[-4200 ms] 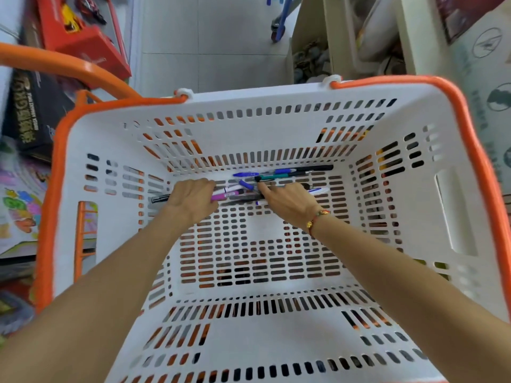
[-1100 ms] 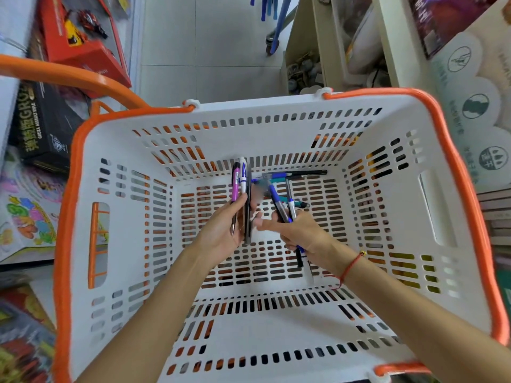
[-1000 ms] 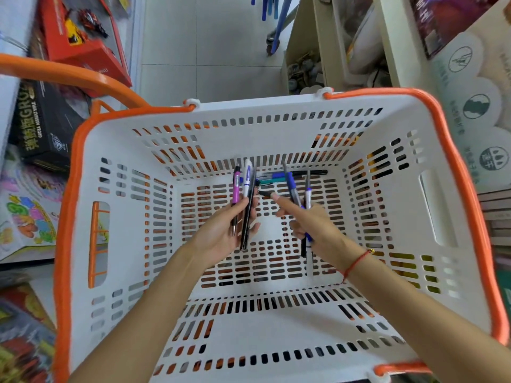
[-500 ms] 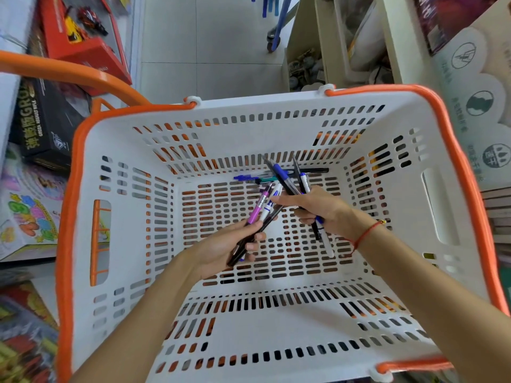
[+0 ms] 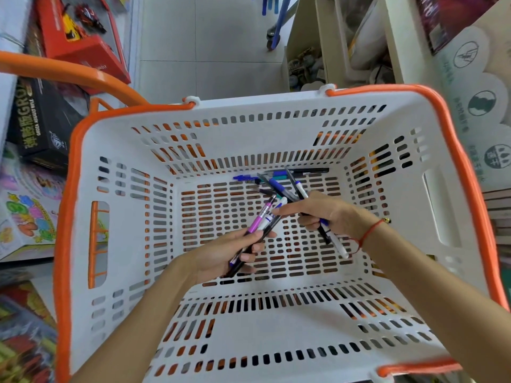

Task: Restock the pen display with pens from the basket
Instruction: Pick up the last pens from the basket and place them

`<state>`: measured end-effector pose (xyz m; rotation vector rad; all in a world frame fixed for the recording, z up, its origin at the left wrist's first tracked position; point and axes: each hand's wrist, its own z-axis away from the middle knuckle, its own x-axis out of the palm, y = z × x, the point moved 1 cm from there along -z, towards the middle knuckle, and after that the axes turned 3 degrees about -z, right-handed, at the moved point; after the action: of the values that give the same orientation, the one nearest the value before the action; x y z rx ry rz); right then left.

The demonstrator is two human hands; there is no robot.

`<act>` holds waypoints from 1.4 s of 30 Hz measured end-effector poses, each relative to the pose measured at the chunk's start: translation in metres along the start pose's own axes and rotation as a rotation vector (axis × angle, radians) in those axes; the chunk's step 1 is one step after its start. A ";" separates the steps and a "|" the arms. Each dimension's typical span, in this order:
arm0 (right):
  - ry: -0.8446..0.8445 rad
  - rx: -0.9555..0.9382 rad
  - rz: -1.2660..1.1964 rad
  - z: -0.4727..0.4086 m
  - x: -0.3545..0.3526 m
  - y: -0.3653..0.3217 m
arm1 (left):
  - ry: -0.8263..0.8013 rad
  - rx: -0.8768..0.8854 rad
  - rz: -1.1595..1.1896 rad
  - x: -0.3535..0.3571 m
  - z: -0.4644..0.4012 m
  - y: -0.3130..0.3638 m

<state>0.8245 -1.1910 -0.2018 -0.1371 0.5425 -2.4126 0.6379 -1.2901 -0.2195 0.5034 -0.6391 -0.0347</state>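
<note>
White slotted basket [image 5: 116, 272], orange rim. Left hand [image 5: 221, 255] grasps pink, white, black pens [image 5: 262, 221]; right hand [image 5: 329, 214] grasps blue-white pens [image 5: 301, 193]. Loose pens [image 5: 249, 178] along far wall.

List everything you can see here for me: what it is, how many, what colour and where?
White plastic basket with orange rim: one, fills the middle of the view.
Orange basket handle: one, swung out past the upper left corner.
Loose pens on the basket floor: a few, blue, teal and black, along the far wall.
Pink, white and black pens: about three, gripped in the left hand.
Blue, black and white pens: about three, gripped in the right hand.
Red toy box: one, upper left.
Black toy box: one, left.
Cream shelving unit: upper right.
Red string bracelet: one, right wrist.
Left hand: inside the basket.
Right hand: inside the basket.
</note>
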 end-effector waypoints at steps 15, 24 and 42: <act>-0.294 -0.076 0.391 -0.002 -0.022 -0.007 | -0.131 -0.114 -0.360 -0.006 -0.001 0.004; 0.062 -0.027 -0.155 0.002 -0.040 0.014 | 0.371 -0.126 0.081 -0.021 -0.007 -0.011; -0.248 -0.145 -0.335 0.007 0.035 0.024 | 0.604 0.250 0.322 -0.003 -0.030 0.018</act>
<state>0.8132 -1.2320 -0.2064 -0.6254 0.6171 -2.6220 0.6504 -1.2604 -0.2336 0.6101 -0.1228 0.4909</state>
